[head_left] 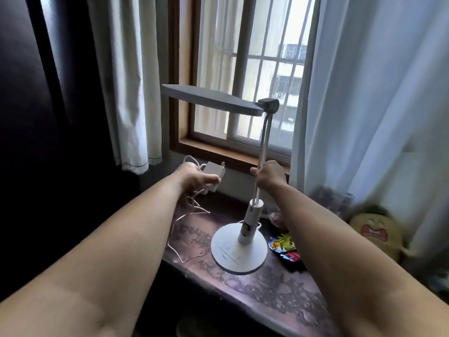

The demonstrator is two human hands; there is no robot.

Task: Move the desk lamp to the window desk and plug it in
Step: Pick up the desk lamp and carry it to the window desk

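The white desk lamp (239,249) stands with its round base on the dark, mottled window desk (279,293), its flat head turned left in front of the window. My right hand (268,175) is closed around the lamp's thin stem, about halfway up. My left hand (195,177) holds the white power adapter (215,170), prongs pointing up and to the right. The white cable (187,215) hangs from that hand in loose loops onto the desk's left end and runs to the lamp's base. No socket is visible.
A wooden-framed window (243,93) with bars sits behind the desk, with curtains on both sides. Colourful stickers (285,246) lie right of the lamp base. A yellow plush toy (375,229) sits at the far right. The desk's front edge drops off at the left.
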